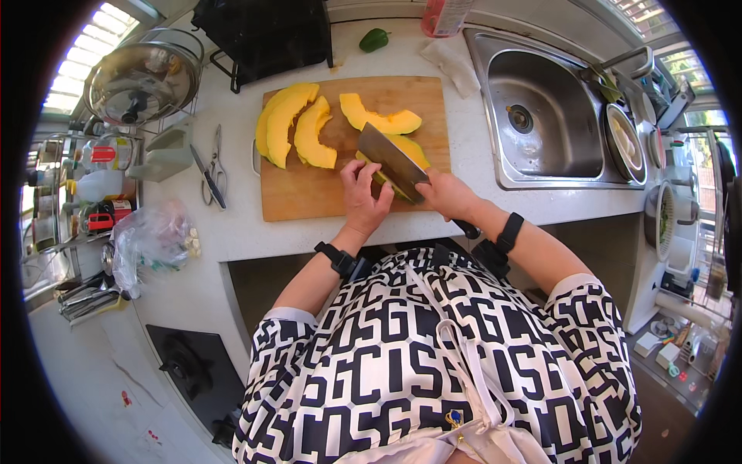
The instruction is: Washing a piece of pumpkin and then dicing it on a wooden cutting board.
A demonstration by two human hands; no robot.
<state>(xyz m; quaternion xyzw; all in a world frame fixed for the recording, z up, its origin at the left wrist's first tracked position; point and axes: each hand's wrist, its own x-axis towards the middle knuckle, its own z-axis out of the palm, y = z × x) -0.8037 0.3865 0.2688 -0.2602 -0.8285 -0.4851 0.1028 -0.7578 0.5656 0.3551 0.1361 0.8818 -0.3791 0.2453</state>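
Note:
My right hand point(449, 194) grips a cleaver point(393, 159) by its black handle, over the right part of a wooden cutting board point(313, 200). The blade lies against a green-skinned pumpkin wedge point(400, 192). Curled fingers of my left hand point(366, 194) touch that wedge's left end. Partly behind the blade is another yellow piece point(410, 149). A curved pumpkin slice point(379, 118) lies above the blade. Several more slices point(288, 124) rest at the board's left side. How deep the blade sits in the wedge cannot be told.
A stainless steel sink point(545, 116) is right of the board. Scissors point(215, 168) and a black-handled knife point(207, 177) lie to the left. Behind the board are a green pepper point(374, 40), a black appliance point(266, 35) and a white cloth point(452, 65).

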